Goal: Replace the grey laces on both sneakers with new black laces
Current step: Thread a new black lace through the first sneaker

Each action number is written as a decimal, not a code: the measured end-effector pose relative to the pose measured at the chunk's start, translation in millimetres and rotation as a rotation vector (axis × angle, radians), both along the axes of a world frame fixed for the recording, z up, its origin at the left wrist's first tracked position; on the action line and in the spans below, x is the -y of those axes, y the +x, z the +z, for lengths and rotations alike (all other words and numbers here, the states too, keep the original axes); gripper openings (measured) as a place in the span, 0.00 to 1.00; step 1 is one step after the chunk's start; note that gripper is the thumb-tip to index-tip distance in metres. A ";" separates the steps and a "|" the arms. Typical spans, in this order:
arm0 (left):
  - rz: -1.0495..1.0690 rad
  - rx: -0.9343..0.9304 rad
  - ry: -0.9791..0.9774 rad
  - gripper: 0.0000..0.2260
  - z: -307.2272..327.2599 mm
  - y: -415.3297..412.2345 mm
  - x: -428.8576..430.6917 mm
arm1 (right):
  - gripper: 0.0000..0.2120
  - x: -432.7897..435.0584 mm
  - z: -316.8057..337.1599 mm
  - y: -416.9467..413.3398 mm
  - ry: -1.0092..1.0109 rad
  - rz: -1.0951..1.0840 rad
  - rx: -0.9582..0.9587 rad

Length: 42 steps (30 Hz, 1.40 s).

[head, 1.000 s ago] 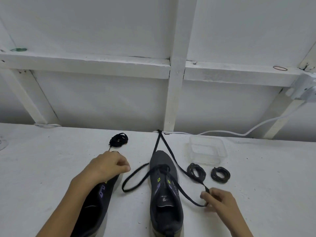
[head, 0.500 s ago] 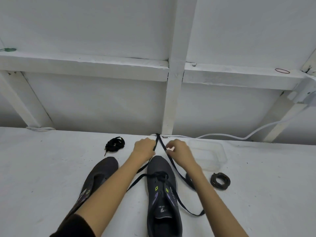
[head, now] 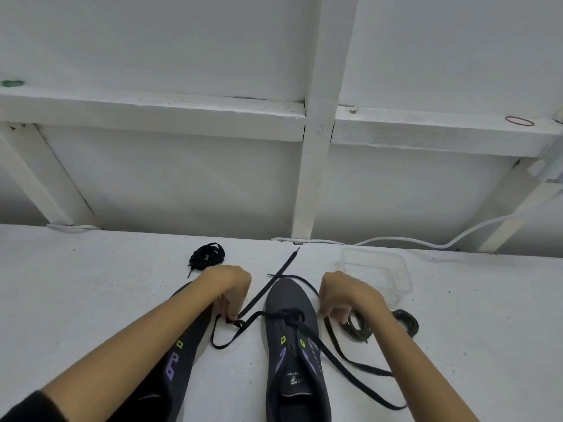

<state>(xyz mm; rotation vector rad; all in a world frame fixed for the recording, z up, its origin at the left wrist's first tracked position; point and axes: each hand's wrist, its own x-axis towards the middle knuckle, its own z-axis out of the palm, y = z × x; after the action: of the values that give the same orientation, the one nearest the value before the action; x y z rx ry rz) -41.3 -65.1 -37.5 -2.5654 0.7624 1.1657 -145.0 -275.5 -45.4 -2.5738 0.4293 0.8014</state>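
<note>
White table (head: 76, 300) is butting up against a white timber-framed wall. Left of centre, spare black lace bundle (head: 207, 257) is lying near the back edge, nothing touching it. Left sneaker (head: 182, 354) is lying toe-away, mostly under the left forearm. Left hand (head: 231, 287) is reaching over its toe, fingertips pinching the left run of the black lace (head: 268, 284) just above the table. That lace is passing through the lowest eyelets of the right sneaker (head: 292, 360), which is standing centre, toe pointing at the wall. One free end is trailing out past the toe; the other run is looping back along the shoe's right side toward the heel. Right hand (head: 350, 296) is sitting just right of the toe, fingers curled down, gripping the right run of the same lace. Grey lace coil (head: 361, 330) is lying partly under that hand, second grey lace coil (head: 406, 321) just right of the wrist. Clear plastic tub (head: 377, 269) is sitting behind them. Red rubber band (head: 519, 120) is lying on the wall ledge, far right.
</note>
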 end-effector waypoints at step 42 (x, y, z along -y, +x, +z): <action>-0.093 0.553 -0.592 0.11 -53.4 15.8 32.1 | 0.05 -34.7 -11.1 -114.6 0.768 -0.301 0.542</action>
<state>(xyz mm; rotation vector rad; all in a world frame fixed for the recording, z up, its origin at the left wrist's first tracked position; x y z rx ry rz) -25.5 -97.2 -90.9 -3.0379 1.1847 0.1631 -259.6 -240.9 -56.5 -1.8299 0.2547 0.0932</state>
